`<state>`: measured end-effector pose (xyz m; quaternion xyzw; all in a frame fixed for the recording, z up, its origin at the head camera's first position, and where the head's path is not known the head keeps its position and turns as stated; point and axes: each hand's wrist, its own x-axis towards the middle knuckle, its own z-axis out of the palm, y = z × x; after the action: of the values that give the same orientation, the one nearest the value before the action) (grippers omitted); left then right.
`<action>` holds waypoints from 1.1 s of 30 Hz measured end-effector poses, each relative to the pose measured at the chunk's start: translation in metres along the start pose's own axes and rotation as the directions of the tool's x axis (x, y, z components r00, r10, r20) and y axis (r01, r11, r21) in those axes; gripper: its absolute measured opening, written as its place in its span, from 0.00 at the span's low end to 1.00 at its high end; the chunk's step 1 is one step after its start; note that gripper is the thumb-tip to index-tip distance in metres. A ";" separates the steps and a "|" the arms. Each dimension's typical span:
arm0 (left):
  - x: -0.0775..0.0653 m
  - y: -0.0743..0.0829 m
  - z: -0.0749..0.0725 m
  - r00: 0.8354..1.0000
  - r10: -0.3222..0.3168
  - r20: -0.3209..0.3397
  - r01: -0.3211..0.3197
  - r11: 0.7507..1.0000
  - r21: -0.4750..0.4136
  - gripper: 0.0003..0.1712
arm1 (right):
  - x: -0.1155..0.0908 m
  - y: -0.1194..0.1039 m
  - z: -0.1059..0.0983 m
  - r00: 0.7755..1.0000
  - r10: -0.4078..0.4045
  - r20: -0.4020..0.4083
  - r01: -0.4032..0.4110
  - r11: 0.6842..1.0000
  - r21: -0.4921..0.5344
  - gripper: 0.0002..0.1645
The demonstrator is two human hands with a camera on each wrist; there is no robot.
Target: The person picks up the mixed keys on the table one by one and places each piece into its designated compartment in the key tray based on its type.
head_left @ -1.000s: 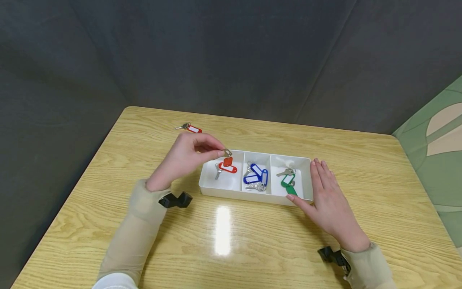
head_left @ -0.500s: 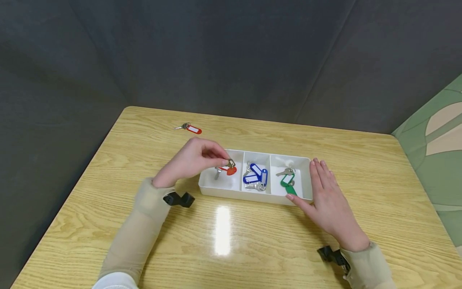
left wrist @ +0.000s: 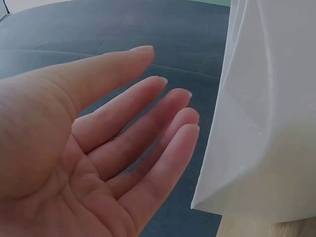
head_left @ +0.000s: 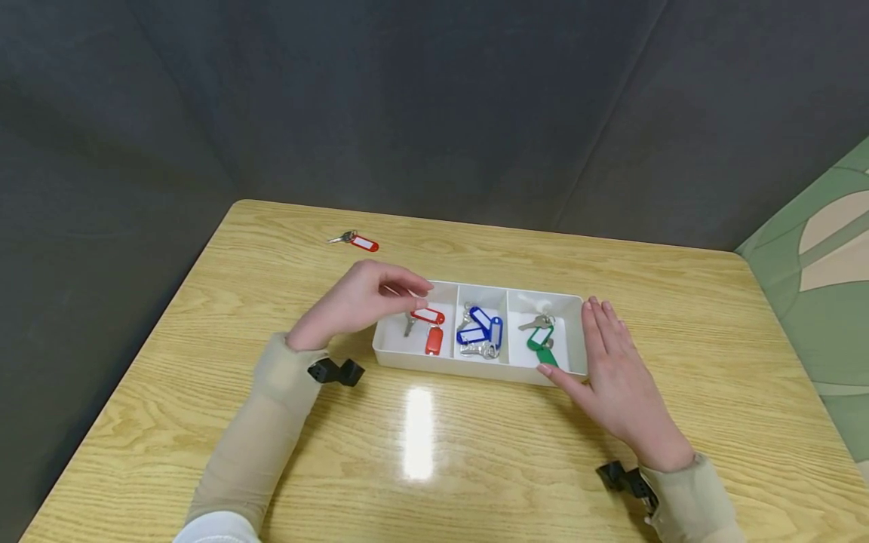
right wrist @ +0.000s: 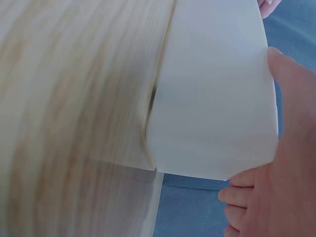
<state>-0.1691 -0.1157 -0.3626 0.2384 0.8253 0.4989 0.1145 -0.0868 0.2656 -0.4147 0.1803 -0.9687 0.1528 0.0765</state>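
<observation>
A white three-compartment tray [head_left: 421, 360] sits on the table. Over its left compartment hovers my left hand [head_left: 363, 302], fingers loosely bent and nothing between them, as the left wrist view [left wrist: 123, 143] confirms. Below it lie a key with a red-framed tag [head_left: 428, 315] and a solid red tag [head_left: 434, 341], whose key is hidden. Blue key tags [head_left: 473, 336] with keys fill the middle compartment; green key tags [head_left: 541, 337] with keys lie in the right one. My right hand [head_left: 621, 377] rests straight-fingered along the tray's right end, thumb at the front rim.
Beyond the tray, at the table's back left, lies a key with a red tag [head_left: 364, 243]. The wooden table [head_left: 489, 467] ends at a dark curtain [head_left: 434, 113] behind it. A green patterned panel [head_left: 828, 271] stands to the right.
My left hand has moved slightly right and let go of a key with a red tag, which dropped into the left compartment. My right hand has stayed still.
</observation>
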 end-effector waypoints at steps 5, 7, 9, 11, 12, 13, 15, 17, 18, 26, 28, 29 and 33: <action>0.000 0.001 -0.002 1.000 0.000 -0.021 -0.001 1.000 -0.026 0.18 | 0.000 0.000 0.000 1.000 -0.004 -0.002 0.004 1.000 0.002 0.64; 0.000 0.001 -0.002 1.000 -0.005 -0.025 0.004 1.000 -0.024 0.18 | 0.000 0.000 0.000 1.000 -0.004 -0.001 0.004 1.000 0.003 0.64; 0.000 0.001 -0.003 0.999 -0.011 -0.031 0.010 1.000 -0.015 0.17 | 0.000 -0.001 0.000 1.000 -0.002 0.000 0.002 1.000 0.001 0.64; 0.000 0.001 -0.003 0.999 -0.013 -0.039 0.013 1.000 -0.010 0.17 | 0.000 -0.001 -0.001 1.000 -0.001 0.001 0.001 1.000 0.000 0.64; 0.000 0.001 -0.003 0.999 -0.015 -0.043 0.014 1.000 -0.007 0.17 | 0.000 -0.001 -0.001 1.000 0.000 0.001 0.000 1.000 0.000 0.64; 0.000 0.001 -0.003 0.999 -0.016 -0.048 0.016 1.000 -0.008 0.17 | 0.000 -0.001 -0.001 1.000 0.001 0.000 -0.001 1.000 -0.001 0.64; 0.000 0.002 -0.004 0.998 -0.018 -0.057 0.017 1.000 -0.014 0.17 | 0.000 -0.001 -0.001 1.000 -0.001 -0.002 0.001 1.000 -0.001 0.64; 0.000 0.002 -0.005 0.998 -0.016 -0.064 0.015 1.000 -0.023 0.18 | 0.000 0.000 -0.001 1.000 -0.004 -0.005 0.004 1.000 0.000 0.64; -0.001 0.001 -0.005 0.998 -0.014 -0.067 0.013 1.000 -0.027 0.18 | 0.000 0.000 0.000 1.000 -0.003 -0.006 0.003 1.000 -0.001 0.64; -0.003 0.001 -0.011 0.994 -0.020 -0.107 0.016 0.999 -0.038 0.17 | 0.000 0.001 0.000 1.000 -0.007 -0.008 0.007 1.000 0.005 0.64; -0.004 0.001 -0.012 0.993 -0.026 -0.117 0.021 0.999 -0.044 0.18 | 0.000 0.001 0.000 1.000 -0.008 -0.008 0.008 1.000 0.005 0.64; -0.004 0.001 -0.013 0.992 -0.026 -0.123 0.020 0.999 -0.049 0.18 | 0.000 0.001 0.000 1.000 -0.007 -0.006 0.007 1.000 0.005 0.65; -0.005 0.002 -0.016 0.989 -0.026 -0.146 0.017 0.998 -0.059 0.18 | -0.001 0.000 -0.001 1.000 -0.012 -0.009 0.012 1.000 0.004 0.64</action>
<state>-0.1711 -0.1294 -0.3536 0.1889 0.8192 0.5375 0.0658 -0.0863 0.2664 -0.4144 0.1854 -0.9669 0.1551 0.0811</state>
